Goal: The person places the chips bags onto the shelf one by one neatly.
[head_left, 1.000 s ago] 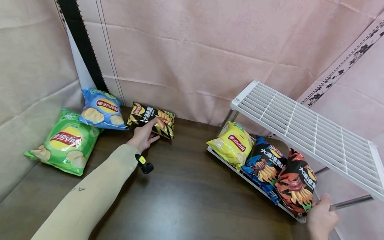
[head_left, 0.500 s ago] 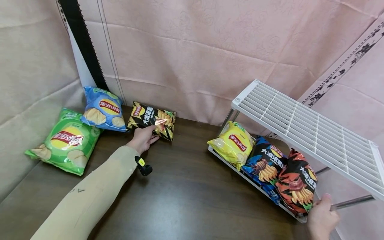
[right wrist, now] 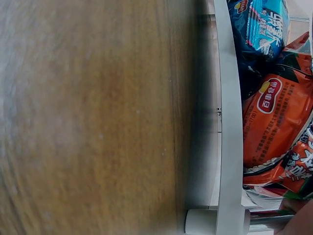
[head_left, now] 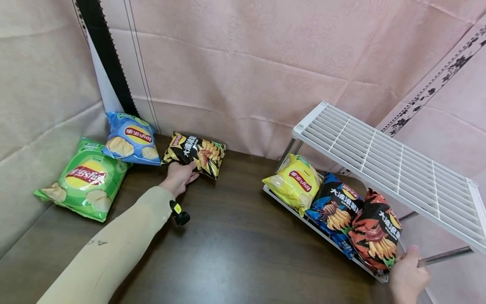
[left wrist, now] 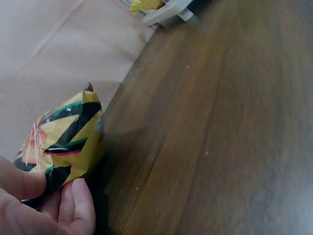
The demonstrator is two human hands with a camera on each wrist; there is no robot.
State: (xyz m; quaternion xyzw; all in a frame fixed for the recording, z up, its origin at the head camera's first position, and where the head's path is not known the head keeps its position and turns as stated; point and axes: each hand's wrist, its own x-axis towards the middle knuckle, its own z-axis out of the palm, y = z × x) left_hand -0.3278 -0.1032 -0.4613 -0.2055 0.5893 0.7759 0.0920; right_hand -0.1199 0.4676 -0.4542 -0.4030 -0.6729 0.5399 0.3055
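In the head view a black-and-gold chip bag (head_left: 197, 153) lies at the foot of the back curtain. My left hand (head_left: 179, 176) pinches its near edge, thumb above and fingers below, as the left wrist view shows at the hand (left wrist: 54, 203). On the right, a white two-tier rack (head_left: 383, 156) stands angled, and my right hand (head_left: 408, 272) grips its near metal post (right wrist: 266, 218). Its lower shelf bears a yellow chip bag (head_left: 298, 183), a blue-black chip bag (head_left: 336, 207) and a red-black chip bag (head_left: 376, 236), side by side.
At the left corner, a green chip bag (head_left: 85, 179) lies on the dark wooden table (head_left: 228, 236). A blue chip bag (head_left: 133, 139) leans behind it, close to the black bag. Pink curtain (head_left: 247, 76) borders the back and right sides.
My left hand has drawn slightly toward the near edge of the black bag, and the bag has shifted a little rightward and tilted. My right hand and the rack have stayed put.
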